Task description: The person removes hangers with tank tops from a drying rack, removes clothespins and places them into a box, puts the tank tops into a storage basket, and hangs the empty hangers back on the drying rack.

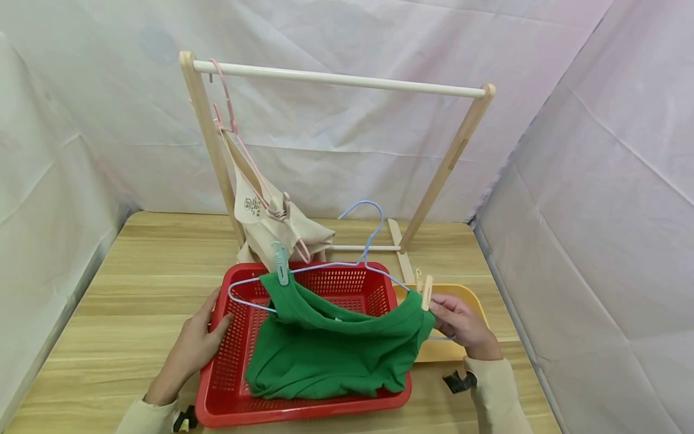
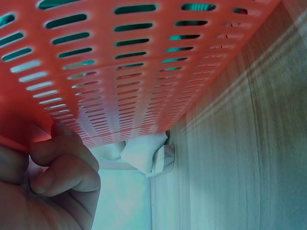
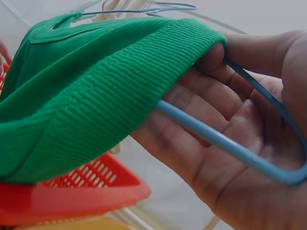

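A green garment point(image 1: 341, 355) with ribbed edging lies over the red basket point(image 1: 303, 415), on a light-blue hanger point(image 3: 211, 138) whose hook stands up behind it. My right hand point(image 1: 461, 322) pinches the garment's right edge between thumb and fingers; the hanger's end loops across the palm in the right wrist view. A teal clothespin point(image 1: 281, 265) clips the garment's left side to the hanger, and a cream clothespin point(image 1: 427, 293) sits at its right side. With fingers curled under the rim, my left hand point(image 1: 192, 345) grips the basket's left side.
Behind the basket stands a wooden rack with a white rail point(image 1: 336, 78). From its left end hangs a beige cloth item point(image 1: 265, 223) on a pink hanger point(image 1: 225, 90). A yellow tray point(image 1: 452, 354) lies right of the basket, partly hidden. White cloth walls point(image 1: 607, 199) enclose the table.
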The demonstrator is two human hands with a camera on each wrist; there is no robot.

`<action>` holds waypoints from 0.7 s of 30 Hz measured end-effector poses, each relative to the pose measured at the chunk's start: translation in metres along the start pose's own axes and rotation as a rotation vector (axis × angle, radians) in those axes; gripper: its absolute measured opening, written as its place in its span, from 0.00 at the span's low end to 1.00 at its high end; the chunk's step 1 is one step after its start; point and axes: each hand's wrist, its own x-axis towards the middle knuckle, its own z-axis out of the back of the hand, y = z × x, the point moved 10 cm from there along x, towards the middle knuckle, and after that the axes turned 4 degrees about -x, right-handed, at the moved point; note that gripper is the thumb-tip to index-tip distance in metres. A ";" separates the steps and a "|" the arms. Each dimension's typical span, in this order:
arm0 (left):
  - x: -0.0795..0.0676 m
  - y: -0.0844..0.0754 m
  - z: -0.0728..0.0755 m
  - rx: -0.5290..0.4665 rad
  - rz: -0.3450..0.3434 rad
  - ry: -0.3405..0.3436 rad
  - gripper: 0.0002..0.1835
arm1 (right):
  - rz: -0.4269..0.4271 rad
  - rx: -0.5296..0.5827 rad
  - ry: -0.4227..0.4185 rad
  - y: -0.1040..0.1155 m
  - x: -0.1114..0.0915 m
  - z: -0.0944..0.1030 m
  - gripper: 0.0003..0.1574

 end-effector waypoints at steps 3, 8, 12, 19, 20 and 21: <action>0.000 0.001 -0.001 -0.004 0.006 0.000 0.35 | -0.022 0.035 -0.012 -0.004 0.000 0.001 0.29; 0.001 0.002 -0.001 -0.001 0.007 -0.002 0.35 | -0.047 0.092 -0.005 -0.011 -0.002 0.006 0.29; 0.001 0.001 -0.001 -0.003 0.003 -0.002 0.36 | -0.048 0.084 0.011 -0.018 -0.004 0.010 0.29; 0.001 0.000 -0.001 -0.008 -0.003 0.000 0.36 | -0.086 0.110 0.004 -0.035 -0.007 0.019 0.28; 0.001 0.000 0.000 -0.006 -0.003 0.000 0.35 | -0.091 0.108 0.000 -0.037 -0.008 0.020 0.28; 0.001 0.000 0.000 -0.003 -0.001 0.000 0.35 | -0.095 0.105 -0.003 -0.039 -0.008 0.021 0.28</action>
